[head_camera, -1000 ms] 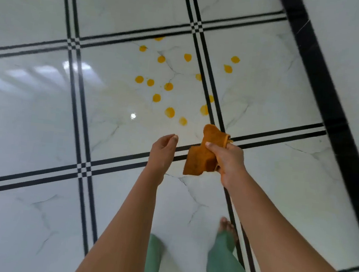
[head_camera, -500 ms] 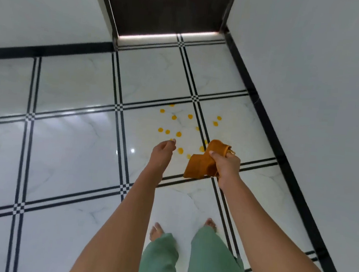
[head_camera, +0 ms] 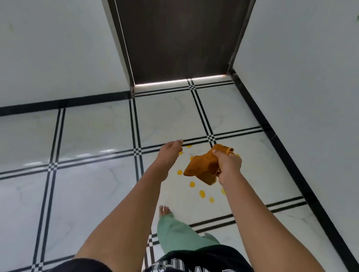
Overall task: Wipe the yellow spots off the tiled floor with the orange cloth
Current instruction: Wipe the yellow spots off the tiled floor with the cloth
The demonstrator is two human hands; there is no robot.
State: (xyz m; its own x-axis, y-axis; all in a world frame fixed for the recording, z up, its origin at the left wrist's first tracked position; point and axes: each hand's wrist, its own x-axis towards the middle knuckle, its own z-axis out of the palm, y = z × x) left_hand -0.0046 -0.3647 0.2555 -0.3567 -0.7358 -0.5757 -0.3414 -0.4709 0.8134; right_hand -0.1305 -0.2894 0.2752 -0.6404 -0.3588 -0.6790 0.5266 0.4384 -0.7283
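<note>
My right hand grips a crumpled orange cloth, held in the air well above the floor. Beside it on the left, my left hand is stretched forward, fingers loosely together and holding nothing. Several round yellow spots dot the white marble tile below and between the hands; some are hidden behind the cloth and my arms.
A dark brown door stands ahead, white walls with black skirting on both sides. The right wall runs close beside the spots. My bare foot and green trouser leg stand just before the spotted tile.
The view has tilted up from the floor, so the door and walls now show. The spots appear lower and nearer my feet. My right hand keeps its hold on the cloth.
</note>
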